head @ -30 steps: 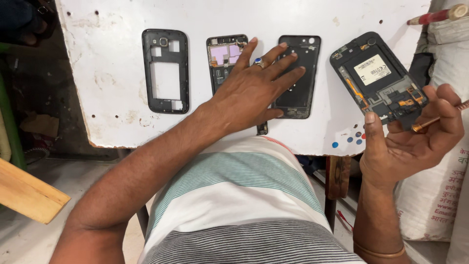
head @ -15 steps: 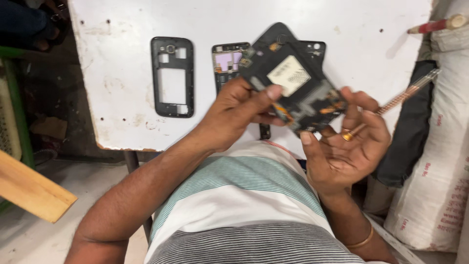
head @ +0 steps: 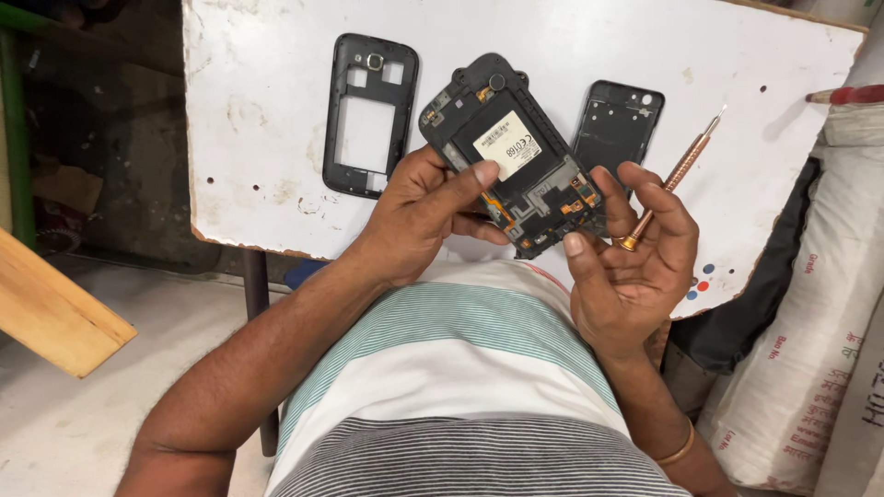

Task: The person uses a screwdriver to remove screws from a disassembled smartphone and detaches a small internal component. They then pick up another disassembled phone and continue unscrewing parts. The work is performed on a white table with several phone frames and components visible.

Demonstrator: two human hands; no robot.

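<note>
An opened black phone body, its back off and a white label and circuit parts showing, is held over the near edge of the white table. My left hand grips its left side with the thumb on top. My right hand supports its lower right corner and also holds a copper-coloured screwdriver between the fingers, tip pointing up and away.
A black phone frame with a rectangular cut-out lies on the table to the left, and a black back cover to the right. White sacks stand at the right. A wooden plank juts in at the left. A red pen lies by the table's right edge.
My left hand lifted off the parts on the table and took the phone body's left side. My right hand carried the phone in from the right to the middle.
</note>
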